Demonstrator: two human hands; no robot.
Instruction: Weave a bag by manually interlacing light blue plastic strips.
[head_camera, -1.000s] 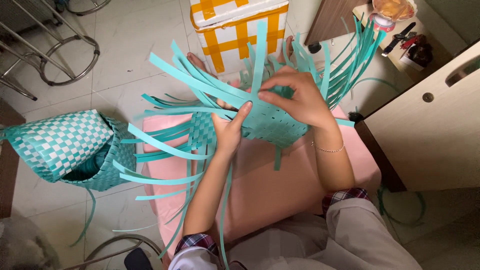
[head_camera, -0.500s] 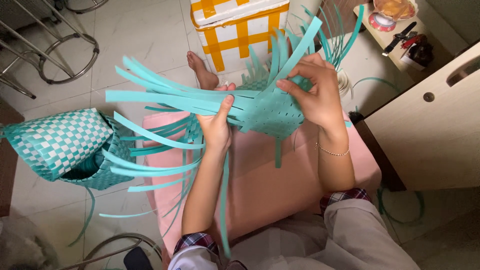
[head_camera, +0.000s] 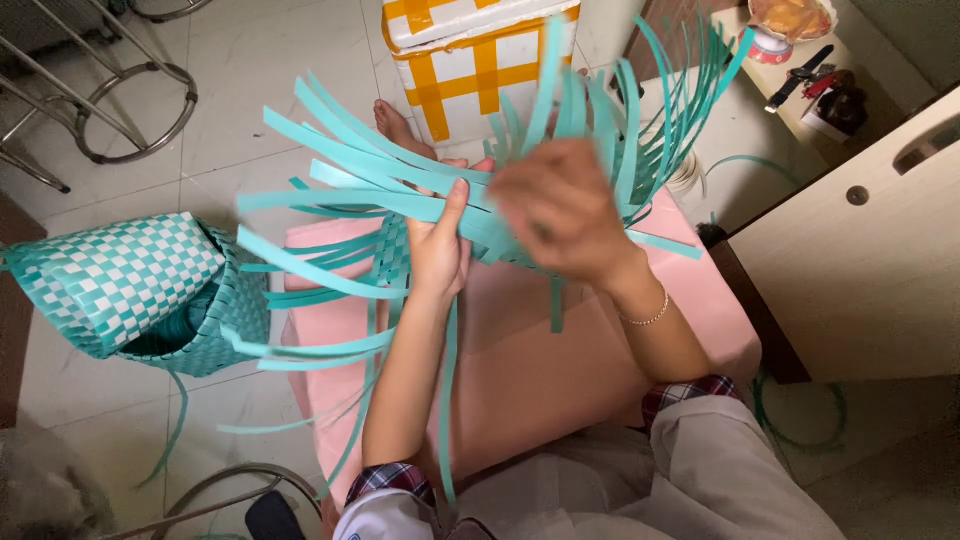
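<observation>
A half-woven basket of teal plastic strips (head_camera: 360, 190), with many loose ends fanning out left and up, is held above a pink cushion (head_camera: 540, 370). My left hand (head_camera: 440, 245) presses flat against the woven part from the left, fingers pointing up. My right hand (head_camera: 560, 210), blurred, covers the woven part from the right and grips it. A bare foot (head_camera: 395, 125) shows behind the strips.
A finished teal and white checked woven basket (head_camera: 120, 280) lies on the tiled floor at left. A white and yellow box (head_camera: 480, 50) stands behind. A wooden cabinet (head_camera: 860, 250) is at right, metal stool legs (head_camera: 110, 100) at top left.
Both hands have turned the woven piece, so the loose strips have swung from the left and right into a fan pointing left and up. The right hand has moved over the woven part.
</observation>
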